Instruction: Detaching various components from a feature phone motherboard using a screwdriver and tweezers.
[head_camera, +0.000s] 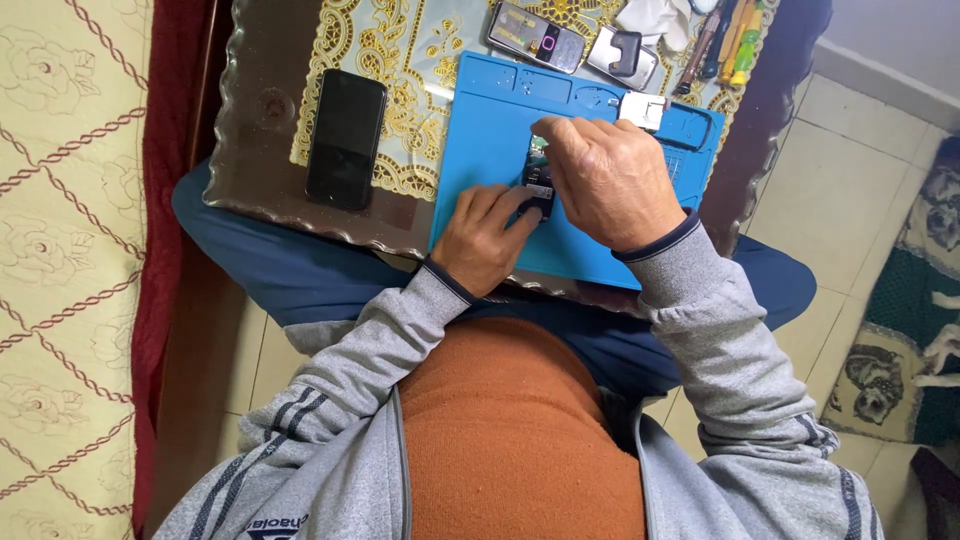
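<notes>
A small dark phone part (539, 188) lies on a blue repair mat (480, 140) on a glass-topped table. My left hand (487, 238) rests on the mat and pinches the part's near end. My right hand (605, 180) arches over the part from the right, fingers curled down onto it, hiding most of it. I cannot see whether a tool is under the right hand.
A black smartphone (345, 138) lies face up left of the mat. Two opened phone bodies (536, 37) (622, 55), a small white piece (642, 109) and several screwdrivers (728, 40) sit at the far edge. A bed cover (60, 250) is at left, tiled floor at right.
</notes>
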